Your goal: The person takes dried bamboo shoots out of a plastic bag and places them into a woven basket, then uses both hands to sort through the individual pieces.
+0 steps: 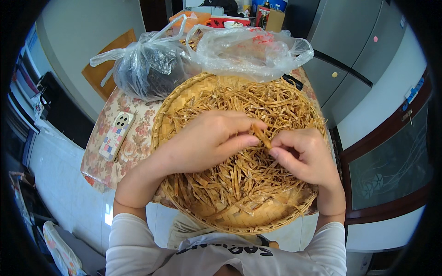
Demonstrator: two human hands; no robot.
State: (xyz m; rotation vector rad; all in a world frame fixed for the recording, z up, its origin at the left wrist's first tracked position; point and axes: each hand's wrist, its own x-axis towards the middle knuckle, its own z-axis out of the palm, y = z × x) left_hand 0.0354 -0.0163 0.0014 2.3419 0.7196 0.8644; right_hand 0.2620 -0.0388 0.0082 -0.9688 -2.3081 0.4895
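A round woven bamboo tray (pixel 198 84) lies in front of me, tilted over the table's near edge. It holds a thick layer of dried brown strips (pixel 234 176), perhaps a dried vegetable. Above the heap, one dried strip (pixel 263 137) spans the gap between my hands. My left hand (pixel 221 138) reaches in from the left, with thumb and index finger by the strip's upper end. From the right, my right hand (pixel 302 153) pinches its lower end between thumb and index finger. Parts of the strips beneath are hidden by my hands and forearms.
Left of the tray, a phone in a checkered case (pixel 117 136) rests on the floral tablecloth (pixel 138 117). Behind the tray stand a tied plastic bag with dark contents (pixel 152 69) and an open clear plastic bag (pixel 248 51). A black object (pixel 292 82) touches the far right rim.
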